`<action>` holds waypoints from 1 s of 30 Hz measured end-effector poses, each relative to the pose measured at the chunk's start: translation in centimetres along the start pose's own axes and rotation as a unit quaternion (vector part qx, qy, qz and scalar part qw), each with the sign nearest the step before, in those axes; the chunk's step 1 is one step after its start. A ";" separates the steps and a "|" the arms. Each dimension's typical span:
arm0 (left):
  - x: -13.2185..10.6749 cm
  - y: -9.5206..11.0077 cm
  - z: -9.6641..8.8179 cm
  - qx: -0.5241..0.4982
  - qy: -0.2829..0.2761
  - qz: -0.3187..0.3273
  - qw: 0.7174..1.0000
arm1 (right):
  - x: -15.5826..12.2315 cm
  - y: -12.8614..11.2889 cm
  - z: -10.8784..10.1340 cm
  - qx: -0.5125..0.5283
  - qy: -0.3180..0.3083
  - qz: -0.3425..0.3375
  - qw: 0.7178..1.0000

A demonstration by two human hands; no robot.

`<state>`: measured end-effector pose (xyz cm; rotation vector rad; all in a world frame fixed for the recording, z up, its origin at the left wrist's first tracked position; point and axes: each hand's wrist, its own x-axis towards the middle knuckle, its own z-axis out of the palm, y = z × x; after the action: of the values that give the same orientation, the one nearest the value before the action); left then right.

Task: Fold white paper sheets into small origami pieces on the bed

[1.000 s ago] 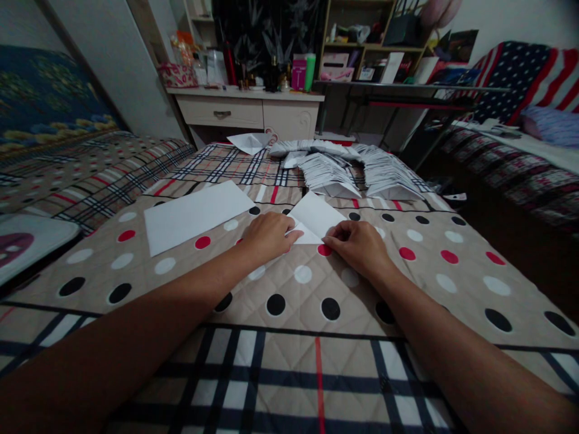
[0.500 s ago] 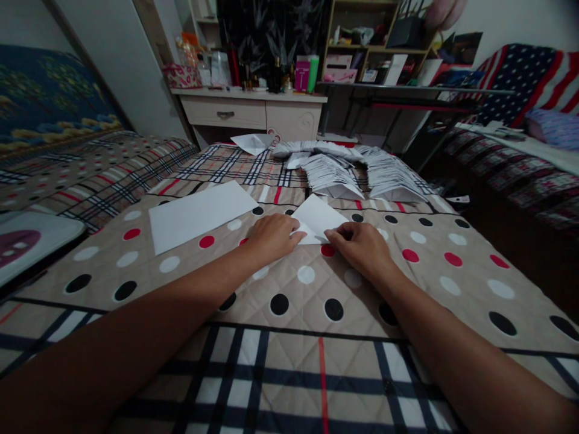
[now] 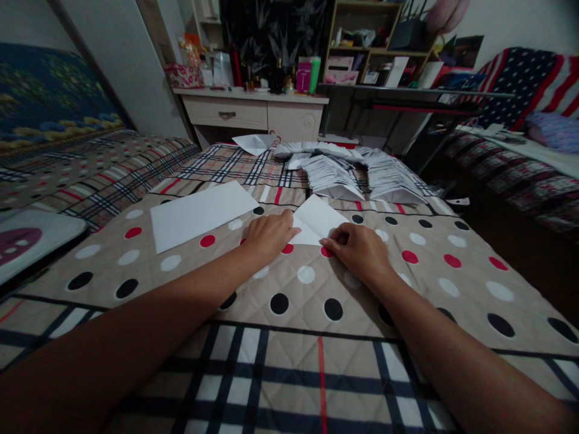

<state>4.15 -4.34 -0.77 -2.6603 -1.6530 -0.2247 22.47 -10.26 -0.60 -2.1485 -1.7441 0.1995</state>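
A folded sheet of white paper (image 3: pixel 319 216) lies on the bedspread with a crease across it and one corner pointing away from me. At its left edge, my left hand (image 3: pixel 270 234) is closed with bent fingers, the thumb reaching over the paper's edge. My right hand (image 3: pixel 362 250) pinches the near right edge between thumb and forefinger; its other fingers are curled under. To the left lies a flat stack of white paper (image 3: pixel 201 217), with neither hand touching it.
Beyond the paper, several rows of folded white papers (image 3: pixel 332 178) stand packed together. A loose folded paper (image 3: pixel 254 143) lies at the bed's far edge. A white and purple object (image 3: pixel 43 241) sits at far left. A dresser (image 3: pixel 226 111) stands behind the bed.
My left hand has drawn slightly left, uncovering more of the folded paper's left part. My right thumb and forefinger have shifted slightly left and down along the near edge.
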 end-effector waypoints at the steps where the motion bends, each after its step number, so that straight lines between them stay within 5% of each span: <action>1: 0.0 0.0 0.0 0.007 0.000 -0.003 1.000 | 0.0 0.0 0.0 0.000 -0.001 -0.001 1.000; 5: -0.2 0.3 0.0 0.026 0.023 0.019 0.999 | 0.0 0.0 0.0 -0.002 -0.002 0.001 1.000; 12: -0.9 0.8 0.4 0.055 0.099 0.260 0.959 | 0.1 0.0 0.2 0.004 0.010 -0.008 1.000; 23: -1.0 0.5 -0.3 0.040 0.087 0.291 0.952 | -0.6 0.9 0.6 0.158 0.080 -0.025 0.984; 27: 0.2 -1.3 0.8 -0.110 0.158 0.299 0.935 | -0.9 1.4 0.7 0.167 0.169 -0.109 0.965; 30: 1.3 -2.5 1.8 -0.276 0.232 0.257 0.897 | -0.7 1.6 0.9 0.171 0.198 -0.190 0.946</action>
<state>2.72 -1.97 -2.54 -2.9355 -0.7828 -1.3556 23.42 -11.06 -2.07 -1.4564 -1.6933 -0.0327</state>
